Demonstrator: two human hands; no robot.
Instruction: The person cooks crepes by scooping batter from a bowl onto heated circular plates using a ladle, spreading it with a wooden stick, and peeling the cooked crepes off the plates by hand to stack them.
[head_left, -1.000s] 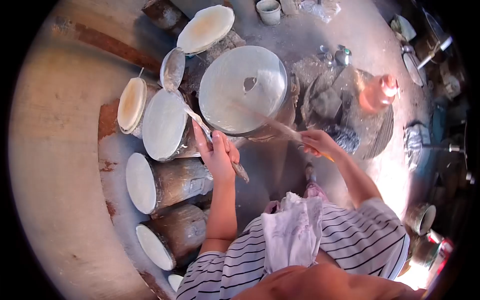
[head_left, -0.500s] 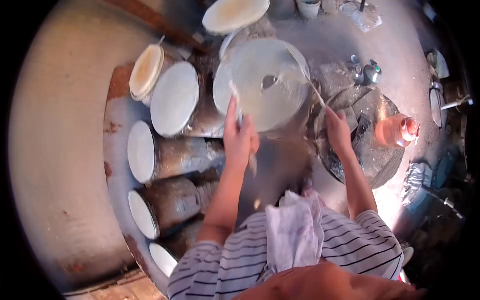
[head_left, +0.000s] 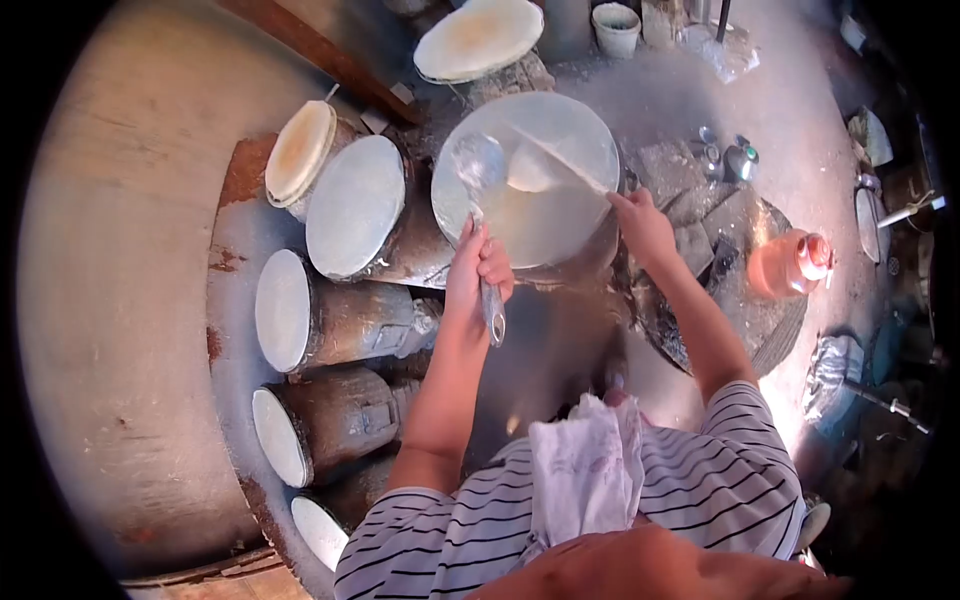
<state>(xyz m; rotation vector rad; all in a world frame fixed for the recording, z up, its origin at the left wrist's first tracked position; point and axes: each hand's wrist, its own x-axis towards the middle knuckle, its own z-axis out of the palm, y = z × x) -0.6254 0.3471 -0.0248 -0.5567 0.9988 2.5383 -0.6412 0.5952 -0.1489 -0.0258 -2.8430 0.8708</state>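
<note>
In the head view, my left hand [head_left: 477,268] is wrapped around the handle of a broad-bowled metal ladle [head_left: 479,160], whose bowl is over a big round pan [head_left: 455,190] of milky white liquid. My right hand [head_left: 642,225], at the pan's right edge, pinches the end of a thin stick [head_left: 580,172] that reaches across the pan. By the stick, a bright white patch [head_left: 532,170] shows on the surface; whether it is foam or a film I cannot tell.
Several more round white-topped vessels [head_left: 355,205] line the left side. Behind stand another white-topped vessel [head_left: 480,40] and a small bucket [head_left: 616,30]. At right, a dark round block [head_left: 735,250] carries an orange translucent jug [head_left: 790,263]. Metal flasks [head_left: 740,160] stand beyond it.
The ladle has turned so its bowl faces up into view over the pan. My right hand has moved slightly left with the stick, now lying lower across the surface. The dark gap in the white surface is gone.
</note>
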